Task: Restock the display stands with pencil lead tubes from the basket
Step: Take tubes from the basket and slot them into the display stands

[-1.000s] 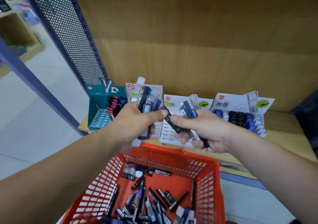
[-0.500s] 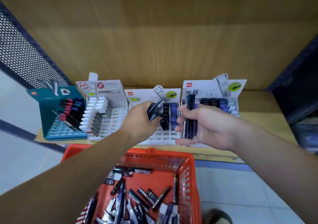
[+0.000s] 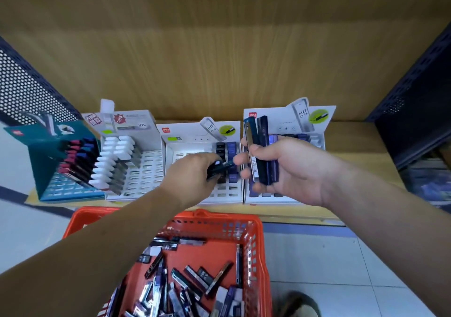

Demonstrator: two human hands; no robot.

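**Both hands gripping lead tubes beyond the basket's far rim**

The left hand is curling around 1 dark tube, holding it past the far rim of the red basket and over the 3rd stand from the left. The right hand is hovering past the basket's far right corner, in front of the 4th stand. Its fingers are wrapping round a bundle of tubes standing upright. The single tube's tip is lying just beside the right fingertips, with only a narrow gap between the hands.

More loose tubes are lying criss-crossed on the basket's floor, nearest the camera. Beyond the basket, 4 stands are sitting edge to edge along the front edge of the wooden shelf. The teal stand is at the far left, next to the stand with white caps. Rows of open slots are showing in the 3rd stand's front half, facing the basket. A stretch of shelf is showing to the right of the 4th stand, running up to a dark side panel. A mesh panel is closing off the side far left of the basket.
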